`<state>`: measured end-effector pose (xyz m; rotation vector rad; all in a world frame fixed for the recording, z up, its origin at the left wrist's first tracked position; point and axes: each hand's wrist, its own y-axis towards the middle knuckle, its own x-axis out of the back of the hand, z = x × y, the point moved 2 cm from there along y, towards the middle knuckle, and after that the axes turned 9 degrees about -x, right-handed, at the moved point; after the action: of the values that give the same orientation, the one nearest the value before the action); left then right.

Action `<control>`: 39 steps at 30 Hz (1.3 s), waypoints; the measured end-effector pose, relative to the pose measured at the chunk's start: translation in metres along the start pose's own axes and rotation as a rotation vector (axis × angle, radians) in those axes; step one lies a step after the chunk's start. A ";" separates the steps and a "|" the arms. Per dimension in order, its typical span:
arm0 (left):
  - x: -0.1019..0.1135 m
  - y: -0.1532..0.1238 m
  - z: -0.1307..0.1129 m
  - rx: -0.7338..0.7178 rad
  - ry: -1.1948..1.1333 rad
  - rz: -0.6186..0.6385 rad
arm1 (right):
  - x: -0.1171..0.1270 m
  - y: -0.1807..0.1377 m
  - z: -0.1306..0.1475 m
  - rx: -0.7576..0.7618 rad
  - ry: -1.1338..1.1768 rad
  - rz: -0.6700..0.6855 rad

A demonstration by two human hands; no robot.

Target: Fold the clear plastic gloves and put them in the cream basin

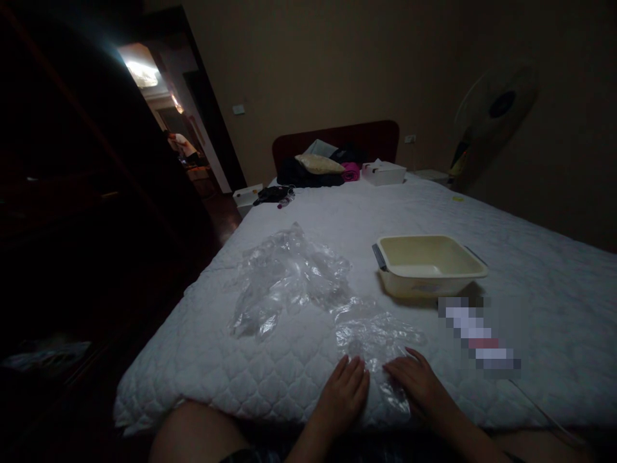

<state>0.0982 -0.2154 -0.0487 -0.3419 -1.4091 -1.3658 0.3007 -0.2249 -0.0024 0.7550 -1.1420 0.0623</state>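
Observation:
My left hand [346, 393] lies palm down near the front edge of the bed, its fingers stretched out flat at the left border of a crumpled clear plastic bag [369, 325]. Across from it, my right hand [420, 384] rests on the same bag's right side, fingers extended and a little bent. Between the two hands a strip of the thin plastic runs down to the mattress edge. More crumpled clear plastic [294, 276] spreads over the bed beyond my left hand. It overlaps or adjoins the nearer bag; I cannot tell whether they are separate pieces.
A cream plastic basin [431, 287] with grey handles sits on the white quilted bed [540, 276]. Right of my hands lies a pixelated object [479, 334] with a cord. Clothes, a pillow [319, 164] and a white box [384, 172] are by the headboard. A fan [501, 103] stands right; a person [183, 145] is beyond the doorway.

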 end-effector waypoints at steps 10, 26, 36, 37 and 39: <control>0.001 0.001 0.000 -0.040 0.032 0.060 | 0.001 0.023 0.001 -0.282 0.079 0.152; 0.004 0.006 0.002 -0.070 0.052 0.011 | -0.015 0.039 0.006 -0.373 -0.028 0.133; 0.005 0.007 0.003 -0.092 0.121 0.040 | -0.014 0.032 0.003 -0.364 0.052 0.117; 0.003 0.006 0.003 -0.087 0.117 0.053 | -0.013 0.034 0.003 -0.361 0.058 0.115; 0.000 0.005 0.002 -0.083 0.105 0.069 | -0.010 0.039 0.005 -0.335 0.075 0.111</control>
<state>0.1007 -0.2119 -0.0459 -0.3639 -1.2463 -1.3687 0.2764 -0.1947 0.0098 0.3883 -1.0870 -0.0079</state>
